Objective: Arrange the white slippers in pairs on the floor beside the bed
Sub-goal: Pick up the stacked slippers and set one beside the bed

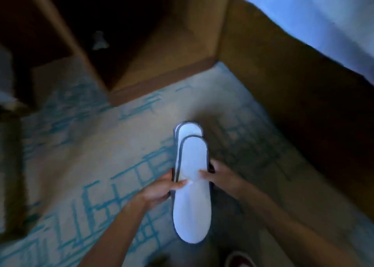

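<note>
A stack of white slippers [192, 185] with dark edging hangs above the carpet in the lower middle of the head view, toes pointing away from me. At least two slippers lie one on top of the other, the lower one showing past the top one at the far end. My left hand [162, 187] grips the stack's left edge with the thumb on top. My right hand [220, 175] grips the right edge, fingers pressing on the upper slipper. The bed [315, 17], covered in pale sheets, runs along the upper right.
The wooden bed base [283, 96] drops to a beige carpet [113, 149] with teal line patterns. A brown wooden nightstand or cabinet [168, 50] stands at the top centre beside a dark gap. My shoe tip [238, 259] shows at the bottom edge.
</note>
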{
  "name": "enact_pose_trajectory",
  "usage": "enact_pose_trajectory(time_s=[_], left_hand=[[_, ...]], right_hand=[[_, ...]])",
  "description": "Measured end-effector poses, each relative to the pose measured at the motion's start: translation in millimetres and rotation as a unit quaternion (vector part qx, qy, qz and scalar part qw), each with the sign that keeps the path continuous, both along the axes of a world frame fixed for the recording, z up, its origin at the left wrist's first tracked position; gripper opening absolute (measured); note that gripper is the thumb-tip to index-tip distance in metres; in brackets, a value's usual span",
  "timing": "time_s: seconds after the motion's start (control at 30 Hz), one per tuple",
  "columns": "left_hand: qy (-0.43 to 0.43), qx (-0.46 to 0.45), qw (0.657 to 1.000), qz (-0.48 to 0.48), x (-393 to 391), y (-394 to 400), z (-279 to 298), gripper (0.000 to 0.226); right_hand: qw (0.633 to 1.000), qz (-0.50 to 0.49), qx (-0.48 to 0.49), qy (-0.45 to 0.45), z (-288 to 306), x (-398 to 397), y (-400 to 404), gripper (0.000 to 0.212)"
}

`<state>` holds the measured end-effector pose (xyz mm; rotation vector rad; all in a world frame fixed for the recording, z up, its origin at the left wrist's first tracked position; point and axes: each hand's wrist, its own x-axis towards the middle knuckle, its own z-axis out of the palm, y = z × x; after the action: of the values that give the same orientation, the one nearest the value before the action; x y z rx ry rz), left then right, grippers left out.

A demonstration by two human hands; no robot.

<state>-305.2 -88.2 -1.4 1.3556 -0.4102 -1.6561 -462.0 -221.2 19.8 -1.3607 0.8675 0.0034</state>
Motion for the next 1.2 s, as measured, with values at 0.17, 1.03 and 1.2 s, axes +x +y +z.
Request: enact_pose_trajectory(time_s=[0.17, 1.03, 1.2], left_hand=[[-0.055, 0.035, 0.979, -0.195, -111, -49, 0, 0.059], [-0.52, -0.195, 0.764, -0.329, -356, -94, -25, 0.042], [-0.554, -0.241, 0.718, -0.345, -372, -95, -20, 0.026]], right_hand=[[0.99, -0.131, 0.005, 0.052, 40, -155, 14, 0.032], [0.835, -0.452, -0.22, 0.225, -54, -382, 89, 0.047], [0.796, -0.51, -0.242, 0.217, -55, -370, 95, 0.024]])
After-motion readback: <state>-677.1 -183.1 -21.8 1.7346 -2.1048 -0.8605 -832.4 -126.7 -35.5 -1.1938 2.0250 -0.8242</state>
